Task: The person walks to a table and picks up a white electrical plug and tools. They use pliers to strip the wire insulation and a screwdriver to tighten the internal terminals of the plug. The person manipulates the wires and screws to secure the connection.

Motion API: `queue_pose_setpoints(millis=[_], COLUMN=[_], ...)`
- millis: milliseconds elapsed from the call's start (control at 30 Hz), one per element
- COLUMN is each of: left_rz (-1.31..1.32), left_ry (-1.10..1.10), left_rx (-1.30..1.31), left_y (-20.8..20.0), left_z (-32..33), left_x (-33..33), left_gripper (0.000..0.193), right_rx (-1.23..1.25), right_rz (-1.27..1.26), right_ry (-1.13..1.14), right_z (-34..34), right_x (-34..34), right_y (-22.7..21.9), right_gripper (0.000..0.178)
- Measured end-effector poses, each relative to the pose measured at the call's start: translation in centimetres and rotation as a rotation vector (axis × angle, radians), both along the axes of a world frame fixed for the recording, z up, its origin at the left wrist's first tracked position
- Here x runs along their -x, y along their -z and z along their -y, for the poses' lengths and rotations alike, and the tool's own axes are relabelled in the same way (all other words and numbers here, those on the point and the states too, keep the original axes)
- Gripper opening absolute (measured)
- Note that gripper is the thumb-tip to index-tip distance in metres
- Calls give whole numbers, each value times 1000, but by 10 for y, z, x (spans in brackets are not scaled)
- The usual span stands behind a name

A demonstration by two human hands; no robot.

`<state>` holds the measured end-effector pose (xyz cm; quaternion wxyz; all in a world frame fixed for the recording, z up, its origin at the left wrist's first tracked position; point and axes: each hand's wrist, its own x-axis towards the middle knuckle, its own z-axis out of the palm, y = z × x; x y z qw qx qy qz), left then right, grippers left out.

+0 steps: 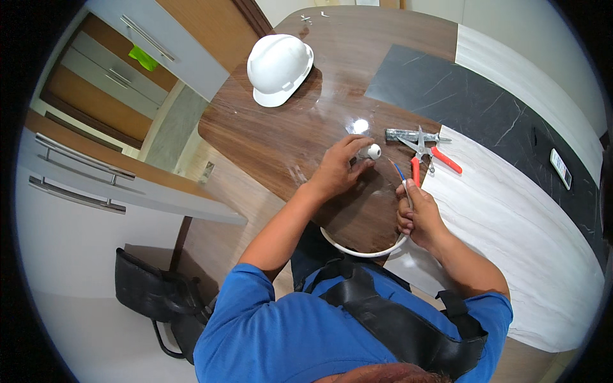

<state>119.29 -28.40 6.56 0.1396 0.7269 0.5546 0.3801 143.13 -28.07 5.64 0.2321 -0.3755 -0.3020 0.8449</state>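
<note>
Left hand (337, 167): fingers clamped on a white fitting (375, 152). Right hand (418, 216): fingers closed around a white cable (367, 255). Coloured wires (400, 171) protrude beyond the right fingertips, judged stripped of sheath; joining to the fitting not yet done. Beyond the fingers: red-handled pliers (453, 159), screwdriver (399, 135). Farther right, a phone (561, 169); markings illegible.
</note>
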Motion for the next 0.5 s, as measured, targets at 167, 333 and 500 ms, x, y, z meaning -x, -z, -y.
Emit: queue_pose_setpoints(millis=[167,333,500], left_rz=[25,17,-21], left_ry=[39,91,191], left_rx=[33,46,38], left_y=[-10,-14,-21], left_z=[8,5,5], left_x=[-2,-7,-11], left_gripper=[44,42,41], right_rx=[-42,-55,-63], right_rz=[8,16,45], right_ry=[-57,-87,-91], right_z=[2,1,1], right_x=[0,0,-1], right_y=[-3,-5,-4], right_gripper=[38,39,41])
